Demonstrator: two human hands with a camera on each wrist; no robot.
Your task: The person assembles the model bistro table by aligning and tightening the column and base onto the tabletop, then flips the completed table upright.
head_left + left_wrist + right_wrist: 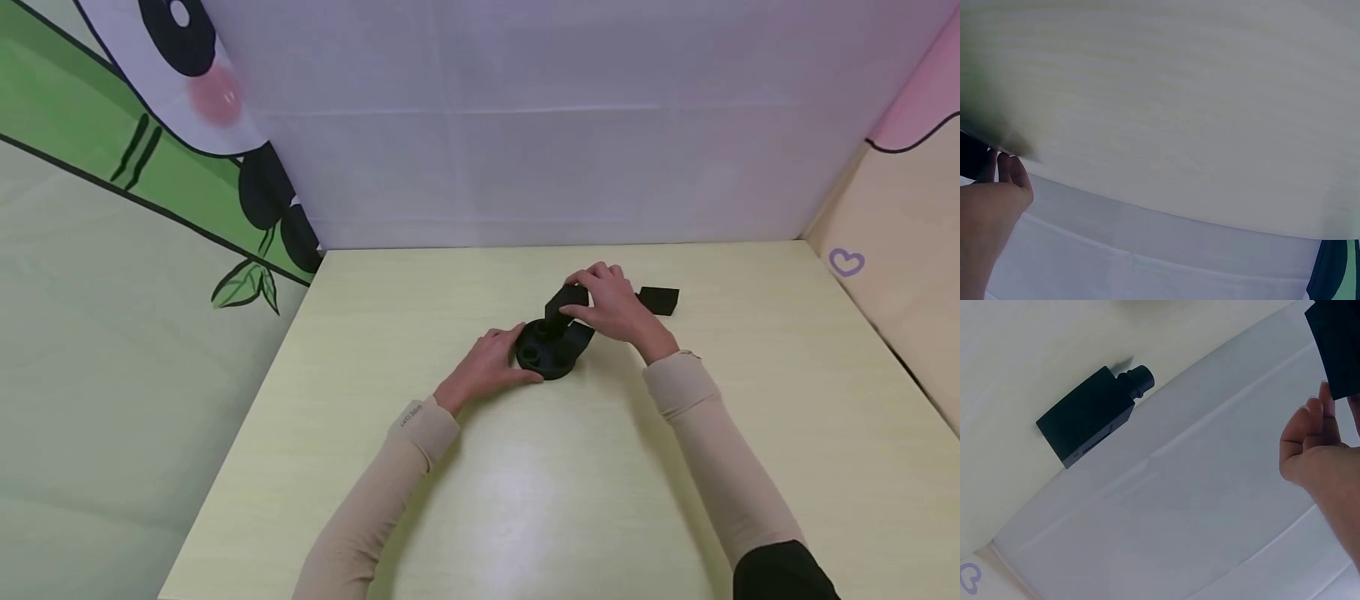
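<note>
The left hand (487, 365) is holding a round black base (546, 367) at its left side, fingers and thumb spreading wide around the rim, and the base is sitting on the counter (420, 292), closer to the far edge than to the near one and roughly midway between the left and right edges. The right hand (611, 307) is pinching a black block (566, 302) between fingers and thumb, keeping it upright over the back of the base; whether the block is seating in the base, one cannot tell. A second black block (579, 338) is jutting from the base's right side, angling toward the counter's far right corner. A third black block (660, 301) is lying apart, just beyond the right hand and near the far edge; in the right wrist view a round peg (1142, 380) is projecting from its end. Beige sleeves (375, 500) are covering both forearms. Behind the far edge a lavender cloth (525, 167) is hanging, and a purple heart outline (833, 263) is showing beside the far right corner.
</note>
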